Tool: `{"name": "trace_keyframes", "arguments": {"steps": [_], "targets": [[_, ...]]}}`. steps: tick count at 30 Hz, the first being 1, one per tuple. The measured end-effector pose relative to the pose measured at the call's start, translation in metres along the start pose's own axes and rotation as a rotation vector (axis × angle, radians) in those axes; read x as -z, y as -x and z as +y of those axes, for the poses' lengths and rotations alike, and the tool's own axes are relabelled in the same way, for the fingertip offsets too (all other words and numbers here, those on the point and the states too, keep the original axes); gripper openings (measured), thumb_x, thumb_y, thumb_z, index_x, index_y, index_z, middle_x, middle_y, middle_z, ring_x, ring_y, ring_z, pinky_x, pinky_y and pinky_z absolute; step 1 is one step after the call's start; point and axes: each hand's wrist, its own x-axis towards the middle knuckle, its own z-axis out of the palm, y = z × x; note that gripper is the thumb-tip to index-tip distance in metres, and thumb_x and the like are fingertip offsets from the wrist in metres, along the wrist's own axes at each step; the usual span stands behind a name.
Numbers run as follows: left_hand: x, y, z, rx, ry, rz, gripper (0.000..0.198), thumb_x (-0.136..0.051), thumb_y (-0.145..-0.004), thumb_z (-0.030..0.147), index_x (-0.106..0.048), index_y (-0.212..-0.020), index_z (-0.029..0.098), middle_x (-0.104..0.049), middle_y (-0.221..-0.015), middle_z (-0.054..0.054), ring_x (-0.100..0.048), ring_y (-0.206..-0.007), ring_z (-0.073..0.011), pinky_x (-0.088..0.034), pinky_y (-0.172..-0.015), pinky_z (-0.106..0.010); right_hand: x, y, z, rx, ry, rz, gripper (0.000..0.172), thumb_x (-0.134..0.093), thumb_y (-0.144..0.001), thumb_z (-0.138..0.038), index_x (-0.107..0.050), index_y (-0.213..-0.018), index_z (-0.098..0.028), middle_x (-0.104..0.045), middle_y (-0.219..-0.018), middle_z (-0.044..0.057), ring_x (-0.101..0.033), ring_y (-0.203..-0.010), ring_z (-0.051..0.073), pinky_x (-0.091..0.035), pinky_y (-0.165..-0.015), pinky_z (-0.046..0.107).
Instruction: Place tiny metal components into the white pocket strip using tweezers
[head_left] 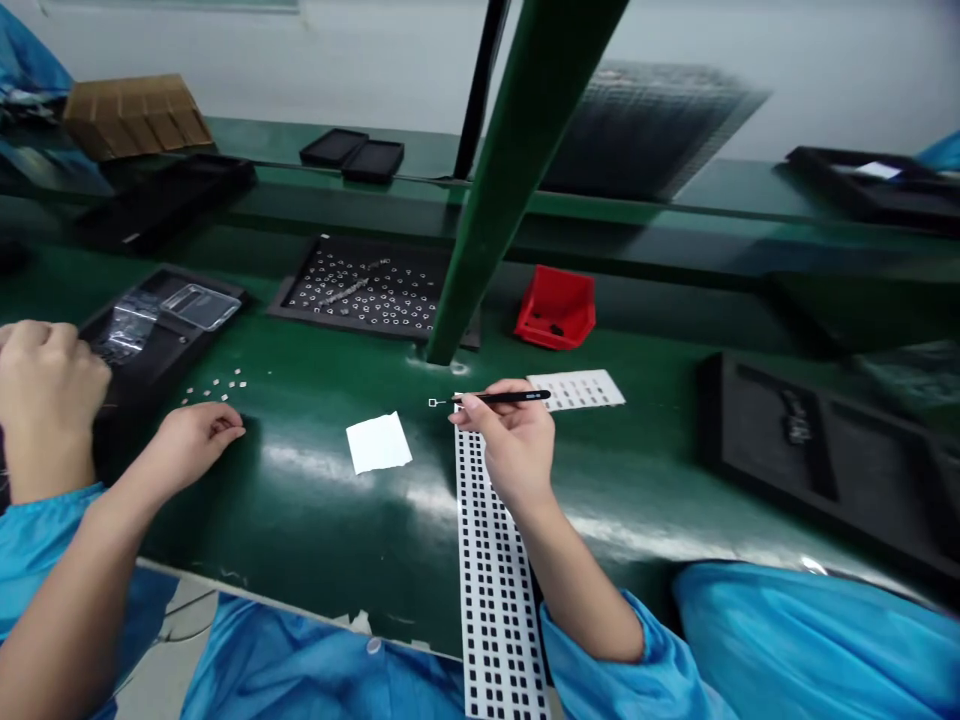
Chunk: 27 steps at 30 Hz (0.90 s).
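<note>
My right hand grips black tweezers held level. At their tip, above the green bench, is a small square frame-like piece. Below that hand runs a long white sheet with rows of black squares. My left hand rests on the bench with its fingers curled and pressed together; whether anything is between them is hidden. Just beyond its fingers lie several tiny square pieces. Between my hands sits a square of white paper.
A green post rises from the bench ahead. Behind lie a black tray of small parts, a red bin and a white card. Black foam trays stand right. Another person's hand is at far left.
</note>
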Motion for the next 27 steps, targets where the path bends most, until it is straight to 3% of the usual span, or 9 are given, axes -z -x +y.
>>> {"name": "trace_keyframes", "arguments": {"steps": [2,5,7,12,15,20,27], "targets": [[0.001,-0.001,0.011,-0.048,0.059,-0.003,0.040,-0.058,-0.092,0.059,-0.075,-0.093,0.022,-0.073,-0.077,0.002,-0.064,-0.070,-0.0186,-0.048,-0.069,-0.028,0.000,0.000,-0.002,0.001,0.004,0.002,0.038,-0.089,-0.078,-0.033,-0.056,-0.095,-0.024,-0.081,-0.081,0.001,-0.080,-0.064,0.016,-0.063,-0.059,0.022],[0.000,-0.005,0.045,-0.132,0.250,0.046,0.036,-0.064,-0.096,0.055,-0.078,-0.109,0.025,-0.078,-0.099,0.001,-0.067,-0.085,-0.0183,-0.051,-0.077,-0.028,0.002,-0.001,-0.006,0.017,0.005,0.007,0.037,-0.087,-0.081,-0.033,-0.055,-0.097,-0.024,-0.081,-0.082,0.001,-0.080,-0.066,0.016,-0.064,-0.061,0.022],[-0.006,-0.010,0.081,-0.152,0.498,0.030,0.030,-0.073,-0.094,0.051,-0.081,-0.105,0.025,-0.078,-0.107,-0.001,-0.068,-0.093,-0.0188,-0.052,-0.082,-0.028,0.003,-0.001,-0.007,0.025,0.011,0.015,0.037,-0.086,-0.082,-0.033,-0.054,-0.098,-0.025,-0.081,-0.084,0.001,-0.080,-0.067,0.015,-0.065,-0.063,0.023],[-0.038,-0.022,0.185,-0.043,1.217,-0.140,0.030,-0.092,-0.077,0.041,-0.083,-0.095,0.019,-0.077,-0.086,-0.005,-0.069,-0.077,-0.0160,-0.056,-0.071,-0.027,0.008,-0.005,-0.007,0.001,-0.040,0.038,0.040,-0.088,-0.080,-0.035,-0.054,-0.099,-0.025,-0.082,-0.084,0.001,-0.079,-0.067,0.015,-0.064,-0.062,0.023],[-0.060,-0.023,0.221,0.013,1.402,-0.255,0.030,-0.096,-0.072,0.037,-0.084,-0.090,0.017,-0.080,-0.086,-0.007,-0.072,-0.074,-0.0140,-0.059,-0.071,-0.024,0.010,-0.006,-0.005,-0.025,-0.086,0.044,0.044,-0.091,-0.078,-0.035,-0.054,-0.099,-0.025,-0.083,-0.082,0.000,-0.078,-0.064,0.014,-0.063,-0.060,0.022],[-0.081,-0.016,0.220,0.104,1.476,-0.323,0.029,-0.098,-0.071,0.035,-0.085,-0.089,0.016,-0.083,-0.092,-0.010,-0.077,-0.077,-0.0144,-0.063,-0.072,-0.023,0.007,0.000,-0.002,-0.082,-0.102,0.020,0.043,-0.092,-0.079,-0.033,-0.056,-0.100,-0.025,-0.083,-0.081,0.000,-0.079,-0.065,0.014,-0.064,-0.061,0.021],[-0.073,-0.009,0.215,0.134,1.526,-0.395,0.027,-0.094,-0.078,0.035,-0.086,-0.096,0.016,-0.084,-0.099,-0.011,-0.083,-0.094,-0.0212,-0.066,-0.086,-0.027,-0.003,0.012,-0.003,-0.082,-0.057,-0.032,0.034,-0.089,-0.085,-0.030,-0.058,-0.099,-0.026,-0.083,-0.088,-0.001,-0.083,-0.075,0.017,-0.069,-0.069,0.024]]}}
